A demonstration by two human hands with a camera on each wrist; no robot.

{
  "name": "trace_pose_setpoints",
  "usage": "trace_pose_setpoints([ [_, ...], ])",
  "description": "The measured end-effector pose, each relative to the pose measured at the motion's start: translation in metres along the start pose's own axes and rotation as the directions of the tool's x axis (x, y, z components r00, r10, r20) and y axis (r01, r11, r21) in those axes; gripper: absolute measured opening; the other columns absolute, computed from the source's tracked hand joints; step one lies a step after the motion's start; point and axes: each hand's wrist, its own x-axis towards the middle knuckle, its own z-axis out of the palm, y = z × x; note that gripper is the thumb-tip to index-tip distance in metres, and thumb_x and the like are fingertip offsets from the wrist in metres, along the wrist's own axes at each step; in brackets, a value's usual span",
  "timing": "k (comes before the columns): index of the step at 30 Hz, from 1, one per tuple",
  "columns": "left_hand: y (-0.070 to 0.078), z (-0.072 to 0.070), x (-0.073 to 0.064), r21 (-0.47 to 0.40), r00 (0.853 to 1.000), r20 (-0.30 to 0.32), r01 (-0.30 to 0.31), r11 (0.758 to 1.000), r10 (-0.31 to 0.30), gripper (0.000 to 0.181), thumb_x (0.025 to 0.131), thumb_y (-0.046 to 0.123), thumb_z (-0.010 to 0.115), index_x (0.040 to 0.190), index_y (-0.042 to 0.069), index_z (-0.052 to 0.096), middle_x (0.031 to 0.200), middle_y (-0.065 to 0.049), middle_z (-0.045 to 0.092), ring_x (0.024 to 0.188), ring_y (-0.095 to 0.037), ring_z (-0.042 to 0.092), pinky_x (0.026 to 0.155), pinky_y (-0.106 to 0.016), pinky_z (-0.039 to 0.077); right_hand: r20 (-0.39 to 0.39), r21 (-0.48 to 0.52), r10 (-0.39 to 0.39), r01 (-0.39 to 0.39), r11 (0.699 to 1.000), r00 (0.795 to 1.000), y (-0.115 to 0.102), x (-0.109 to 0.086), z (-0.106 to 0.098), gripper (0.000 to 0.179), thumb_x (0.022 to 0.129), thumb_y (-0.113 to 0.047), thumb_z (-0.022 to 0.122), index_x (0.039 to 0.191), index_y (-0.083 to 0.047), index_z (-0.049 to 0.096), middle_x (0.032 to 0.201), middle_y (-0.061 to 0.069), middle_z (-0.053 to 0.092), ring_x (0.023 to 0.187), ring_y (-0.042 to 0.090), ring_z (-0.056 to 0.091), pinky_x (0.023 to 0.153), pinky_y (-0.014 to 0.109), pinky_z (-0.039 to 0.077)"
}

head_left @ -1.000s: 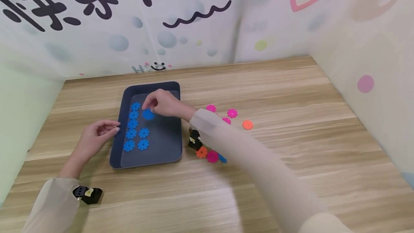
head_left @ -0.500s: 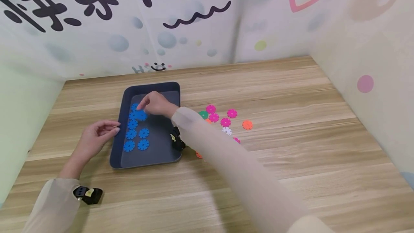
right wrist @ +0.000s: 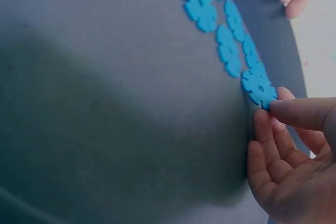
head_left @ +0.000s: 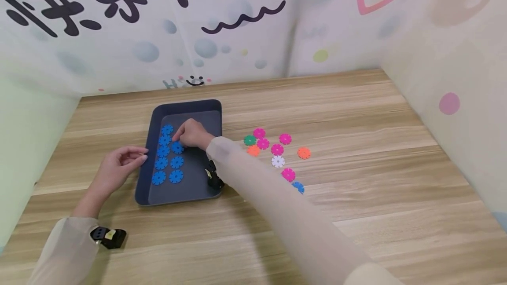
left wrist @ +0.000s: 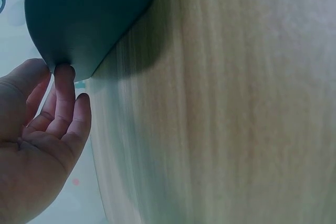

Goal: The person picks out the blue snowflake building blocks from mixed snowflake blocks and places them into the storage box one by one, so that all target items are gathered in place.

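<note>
A dark grey rectangular tray (head_left: pixel 194 186) lies on the wooden table. My left hand (head_left: pixel 116 166) pinches its left rim between thumb and fingers, and the left wrist view shows the fingertips on the tray wall (left wrist: pixel 89 19). Inside, blue notched snowflake discs (head_left: pixel 161 163) lie flat in a full left column and a shorter second one. My right hand (head_left: pixel 194 135) reaches over the tray and pinches another blue snowflake disc (right wrist: pixel 259 88) by its edge between thumb and fingers. That disc sits at the far end of the second column, close to its neighbours.
Right of the tray, loose snowflake discs lie scattered: several pink ones (head_left: pixel 277 149), a green one (head_left: pixel 249 140), orange ones (head_left: pixel 304 152), a white one (head_left: pixel 278 161) and a blue one (head_left: pixel 298 187). My right sleeve (head_left: pixel 273 197) crosses over that side. A printed wall sheet (head_left: pixel 237 56) stands behind the table.
The right hand has carried its blue disc left and then nearer, to the end of the second column. The left hand stays at the tray's rim.
</note>
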Motion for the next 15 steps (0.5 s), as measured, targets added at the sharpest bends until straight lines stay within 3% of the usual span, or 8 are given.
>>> trace_pose_setpoints([
  [10, 0.0006, -0.0005, 0.0000, -0.005, 1.000, 0.004, 0.009, 1.000, -0.009, 0.030, 0.092, 0.018, 0.056, 0.112, -0.005, 0.058, 0.087, 0.005, 0.061, 0.072, 0.002, 0.057, 0.062, -0.016, 0.048, -0.038, -0.007, 0.007, -0.008, 1.000, 0.999, 0.0029, -0.0014, 0.0019, 0.020, 0.086, 0.001, 0.057, 0.092, -0.006, 0.074, 0.096, 0.001, 0.064, 0.056, 0.012, 0.049, 0.049, 0.018, 0.039],
  [15, 0.0002, -0.0007, 0.0004, -0.005, 1.000, 0.007, 0.016, 1.000, -0.016, 0.031, 0.093, 0.018, 0.056, 0.113, -0.005, 0.058, 0.089, 0.003, 0.062, 0.073, 0.003, 0.057, 0.063, -0.016, 0.048, -0.055, -0.037, 0.013, -0.015, 0.999, 0.998, 0.0034, -0.0004, 0.0039, 0.019, 0.084, 0.000, 0.059, 0.089, -0.008, 0.075, 0.098, 0.000, 0.065, 0.062, 0.012, 0.051, 0.050, 0.018, 0.039],
])
